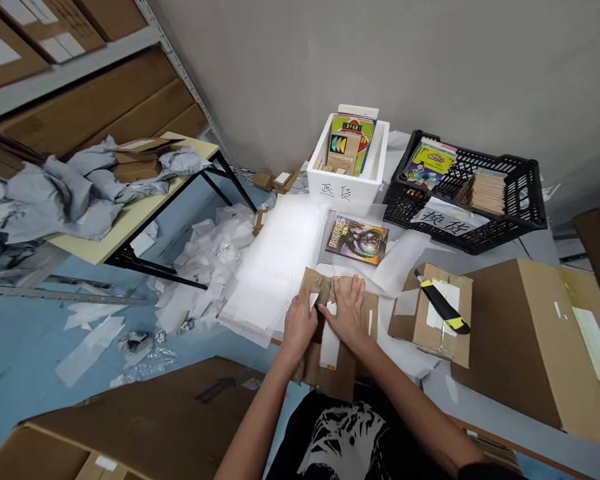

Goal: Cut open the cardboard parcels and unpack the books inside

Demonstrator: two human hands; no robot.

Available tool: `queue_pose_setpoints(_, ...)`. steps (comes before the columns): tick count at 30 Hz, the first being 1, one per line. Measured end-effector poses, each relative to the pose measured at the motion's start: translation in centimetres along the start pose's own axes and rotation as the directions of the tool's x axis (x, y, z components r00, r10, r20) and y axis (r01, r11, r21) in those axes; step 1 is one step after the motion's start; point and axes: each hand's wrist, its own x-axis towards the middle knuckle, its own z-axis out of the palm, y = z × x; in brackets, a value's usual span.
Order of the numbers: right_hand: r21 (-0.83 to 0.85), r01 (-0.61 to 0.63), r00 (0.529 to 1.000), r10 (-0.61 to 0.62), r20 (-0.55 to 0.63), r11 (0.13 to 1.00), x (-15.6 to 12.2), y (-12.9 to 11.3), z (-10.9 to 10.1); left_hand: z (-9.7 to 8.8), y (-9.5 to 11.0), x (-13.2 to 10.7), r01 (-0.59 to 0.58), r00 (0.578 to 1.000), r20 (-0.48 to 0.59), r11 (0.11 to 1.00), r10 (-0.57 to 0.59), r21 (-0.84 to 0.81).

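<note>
In the head view an opened brown cardboard box (pixel 341 373) with a white label and clear tape lies in front of my body, at the table's near edge. My left hand (pixel 300 325) is closed on its left side, the fingers partly hidden by cardboard. Across the upper flaps lies my right hand (pixel 349 313), fingers stretched forward and thumb pointing left. What the box holds, if anything, is hidden. Just beyond it is a dark illustrated book (pixel 357 239). White foam wrap (pixel 285 247) spreads to the left.
A black-and-yellow utility knife (pixel 443 307) rests on a small carton (pixel 425 333), beside a large carton (pixel 520 340). Behind stand a white foam bin (pixel 347 192) and a black crate (pixel 523 193), both holding books. Scrap wrapping (pixel 215 253) covers the floor at left.
</note>
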Motion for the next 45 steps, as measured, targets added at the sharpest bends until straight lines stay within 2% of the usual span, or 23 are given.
queue_pose_setpoints(4, 0.004, -0.012, 0.999, 0.012, -0.032, 1.000, -0.4, 3.4, -0.1, -2.7, -1.8, 1.6, 0.194, 0.973, 0.190, 0.909, -0.131, -0.368)
queue_pose_setpoints(8, 0.083, 0.017, 0.999, -0.014, -0.035, 0.996, -0.6, 3.5, -0.8, -4.2, -2.6, 2.0, 0.232, 0.967, 0.201, 0.869, -0.157, -0.437)
queue_pose_setpoints(12, 0.143, -0.014, 0.998, 0.022, -0.054, 0.990, -1.0, 3.6, -3.1, -5.0, -0.9, 0.9, 0.199, 0.973, 0.200, 0.864, -0.118, -0.462)
queue_pose_setpoints(16, 0.211, -0.014, 0.999, 0.024, -0.045, 0.977, -2.3, 5.1, -6.3, -6.3, 1.4, -0.7, 0.190, 0.970, 0.229, 0.838, -0.081, -0.511)
queue_pose_setpoints(20, 0.179, -0.055, 0.996, 0.066, -0.056, 0.982, -4.2, 6.0, -8.5, -7.7, 3.5, -2.1, 0.224, 0.960, 0.270, 0.781, -0.073, -0.583)
queue_pose_setpoints(24, 0.169, -0.107, 0.993, 0.114, -0.037, 0.980, -5.6, 6.6, -10.2, -9.4, 5.7, -3.4, 0.162, 0.970, 0.242, 0.804, -0.024, -0.571)
queue_pose_setpoints(27, 0.300, -0.108, 0.982, 0.149, -0.114, 0.948, -6.0, 7.4, -11.9, -11.3, 7.0, -4.1, 0.086, 0.982, 0.186, 0.844, 0.017, -0.529)
queue_pose_setpoints(29, 0.455, -0.097, 0.963, 0.200, -0.183, 0.885, -5.9, 7.9, -13.1, -12.6, 7.7, -4.2, 0.011, 0.990, 0.132, 0.885, 0.056, -0.465)
queue_pose_setpoints(31, 0.595, -0.097, 0.941, 0.269, -0.207, 0.798, -5.7, 7.9, -14.1, -13.7, 8.4, -4.2, -0.093, 0.991, 0.056, 0.937, 0.118, -0.337)
queue_pose_setpoints(33, 0.656, -0.099, 0.918, 0.323, -0.230, 0.748, -5.4, 7.4, -14.7, -14.7, 9.1, -4.0, -0.207, 0.978, -0.034, 0.964, 0.204, -0.167)
queue_pose_setpoints(35, 0.626, -0.073, 0.901, 0.320, -0.293, 0.777, -5.3, 6.7, -14.8, -15.6, 9.9, -3.8, -0.293, 0.950, -0.110, 0.956, 0.292, 0.006)
queue_pose_setpoints(39, 0.475, -0.007, 0.864, 0.245, -0.441, 0.880, -4.8, 5.3, -14.0, -16.6, 11.5, -3.6, -0.377, 0.881, -0.200, 0.891, 0.429, 0.251)
queue_pose_setpoints(42, 0.349, -0.005, 0.825, 0.201, -0.528, 0.937, -3.8, 4.7, -13.4, -16.8, 12.4, -3.9, -0.443, 0.830, -0.192, 0.829, 0.523, 0.342)
queue_pose_setpoints(45, 0.110, -0.051, 0.774, 0.109, -0.624, 0.993, -2.2, 4.0, -13.3, -16.6, 13.1, -4.2, -0.516, 0.777, -0.175, 0.770, 0.605, 0.374)
